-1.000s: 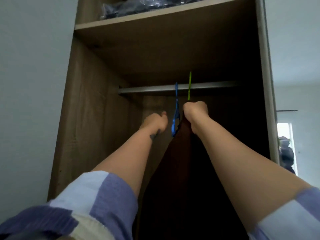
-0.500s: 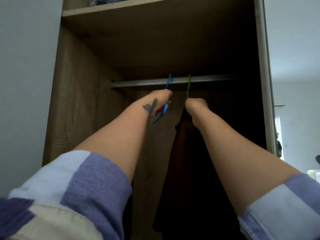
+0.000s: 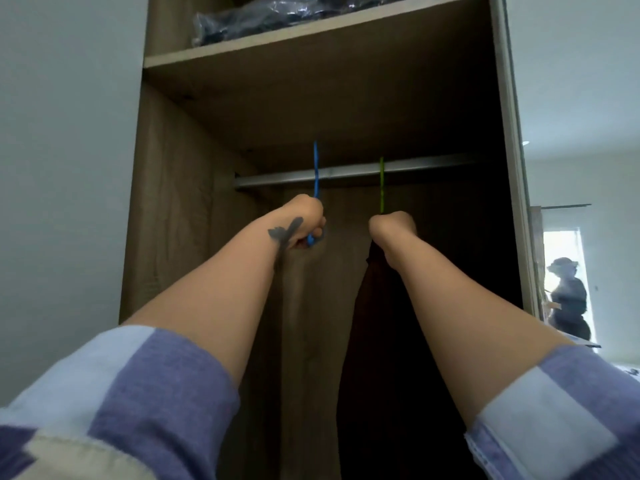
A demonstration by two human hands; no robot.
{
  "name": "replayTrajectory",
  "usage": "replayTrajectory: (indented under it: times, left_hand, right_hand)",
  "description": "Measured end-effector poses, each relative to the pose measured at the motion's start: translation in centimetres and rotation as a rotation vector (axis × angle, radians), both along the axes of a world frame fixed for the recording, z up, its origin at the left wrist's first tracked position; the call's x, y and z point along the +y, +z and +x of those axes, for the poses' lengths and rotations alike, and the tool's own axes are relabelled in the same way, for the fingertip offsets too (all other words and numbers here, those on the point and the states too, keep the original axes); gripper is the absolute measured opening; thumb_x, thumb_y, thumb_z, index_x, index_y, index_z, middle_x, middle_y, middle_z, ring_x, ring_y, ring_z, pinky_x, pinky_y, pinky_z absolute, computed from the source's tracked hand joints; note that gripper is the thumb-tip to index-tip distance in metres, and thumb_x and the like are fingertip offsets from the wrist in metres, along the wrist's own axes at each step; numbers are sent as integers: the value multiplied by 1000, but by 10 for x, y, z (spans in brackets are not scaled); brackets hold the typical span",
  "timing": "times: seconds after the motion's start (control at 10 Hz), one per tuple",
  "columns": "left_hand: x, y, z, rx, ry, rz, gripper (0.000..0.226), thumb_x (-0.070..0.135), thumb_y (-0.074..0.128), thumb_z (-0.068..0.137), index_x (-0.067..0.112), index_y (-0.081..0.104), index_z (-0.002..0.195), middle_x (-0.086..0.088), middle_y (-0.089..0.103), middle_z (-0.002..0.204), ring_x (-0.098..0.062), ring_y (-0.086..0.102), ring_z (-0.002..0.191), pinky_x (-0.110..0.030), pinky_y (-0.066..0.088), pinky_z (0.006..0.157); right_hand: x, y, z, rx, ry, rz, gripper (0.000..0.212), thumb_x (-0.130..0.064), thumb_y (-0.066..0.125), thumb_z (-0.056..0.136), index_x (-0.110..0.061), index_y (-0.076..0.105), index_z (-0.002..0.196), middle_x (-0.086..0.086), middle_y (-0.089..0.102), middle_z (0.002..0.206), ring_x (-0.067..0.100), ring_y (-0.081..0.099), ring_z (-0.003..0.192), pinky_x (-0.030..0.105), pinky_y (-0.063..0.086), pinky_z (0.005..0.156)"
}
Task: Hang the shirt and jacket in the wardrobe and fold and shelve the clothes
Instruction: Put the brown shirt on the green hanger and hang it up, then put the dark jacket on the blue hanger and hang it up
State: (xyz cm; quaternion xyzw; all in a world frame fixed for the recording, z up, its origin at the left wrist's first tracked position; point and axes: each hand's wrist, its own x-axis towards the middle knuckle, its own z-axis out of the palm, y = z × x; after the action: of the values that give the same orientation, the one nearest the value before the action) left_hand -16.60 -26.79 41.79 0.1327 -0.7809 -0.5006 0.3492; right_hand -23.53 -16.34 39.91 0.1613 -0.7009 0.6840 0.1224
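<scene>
Both bare forearms reach up and forward from rolled striped sleeves, the tattooed-wrist left hand (image 3: 306,221) curled into a fist and the right hand (image 3: 391,228) likewise fisted, level and apart.

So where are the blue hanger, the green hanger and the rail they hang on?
blue hanger (image 3: 316,168): head view, on its hook where it crosses the rail.
green hanger (image 3: 382,188): head view, on its neck just below the rail.
rail (image 3: 433,167): head view, on its bare right stretch.
</scene>
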Motion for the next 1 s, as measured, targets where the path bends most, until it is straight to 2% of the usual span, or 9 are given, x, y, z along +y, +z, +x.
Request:
replayTrajectory:
  times: [0.2, 0.3, 0.4, 0.5, 0.6, 0.7, 0.8, 0.9, 1.0]
  left_hand:
    - [1, -33, 22, 14, -22, 50, 38, 22, 25, 103, 15, 41, 70, 1, 37, 57, -10, 31, 43, -22, 24, 45]
    - [23, -52, 52, -20, 27, -29, 35, 13, 24, 104, 11, 41, 74, -3, 37, 64, -12, 32, 50, -19, 28, 41]
    - [36, -82, 75, -80, 78, -117, 35, 12, 25, 103, -6, 53, 113, -2, 39, 66, -12, 39, 54, -19, 35, 48]
    - [45, -113, 91, -143, 117, -118, 41, 15, 28, 102, -14, 50, 122, 0, 40, 67, -24, 49, 74, -32, 42, 68]
    - [69, -149, 124, -174, 170, -176, 40, 14, 29, 102, -13, 50, 120, -4, 46, 71, -39, 56, 99, -33, 40, 74]
    - [93, -183, 153, -190, 249, -128, 39, 16, 27, 102, -12, 51, 118, -24, 59, 100, -42, 55, 110, -37, 45, 77]
    - [120, -218, 179, -219, 323, -144, 37, 15, 25, 103, -8, 49, 117, -24, 58, 114, -37, 57, 107, -37, 41, 78]
    - [150, -242, 194, -373, 482, -355, 33, 2, 23, 101, -10, 44, 124, -18, 56, 115, -18, 58, 95, -25, 30, 54]
    - [174, -262, 197, -168, 442, 10, 33, 20, 25, 104, -2, 50, 106, -15, 54, 91, -7, 43, 63, -21, 31, 54]
  right_hand:
    - [2, -15, 13, 121, -133, 164, 36, -15, 57, 90, -9, 53, 125, 10, 55, 118, 28, 57, 110, 39, 52, 92]
    - [3, -26, 30, 267, -216, 415, 51, -18, 59, 88, -16, 44, 137, 10, 32, 143, 31, 36, 129, 43, 39, 103]
    - [7, -48, 57, 581, -363, 506, 43, -23, 59, 88, -25, 52, 131, 3, 32, 136, 28, 30, 127, 40, 31, 103]
    - [7, -67, 87, 698, -164, 411, 30, -26, 55, 92, -23, 63, 121, 2, 50, 129, 25, 42, 122, 35, 36, 99]
    - [-2, -82, 116, 391, 180, 332, 34, -35, 56, 92, -10, 68, 111, 11, 66, 114, 29, 61, 109, 34, 49, 92]
    - [2, -102, 137, 111, 364, 237, 31, -28, 64, 88, -2, 66, 106, 14, 69, 101, 30, 70, 85, 43, 59, 78]
    - [15, -125, 151, -22, 484, 231, 25, -16, 68, 87, 1, 64, 104, 16, 67, 97, 29, 66, 71, 43, 60, 65]
    - [27, -147, 158, -55, 587, 251, 21, -11, 67, 86, 1, 64, 103, 19, 68, 101, 30, 68, 70, 36, 56, 50]
    - [42, -163, 165, -14, 666, 276, 17, -7, 63, 87, 0, 65, 102, 18, 68, 98, 30, 69, 68, 34, 55, 49]
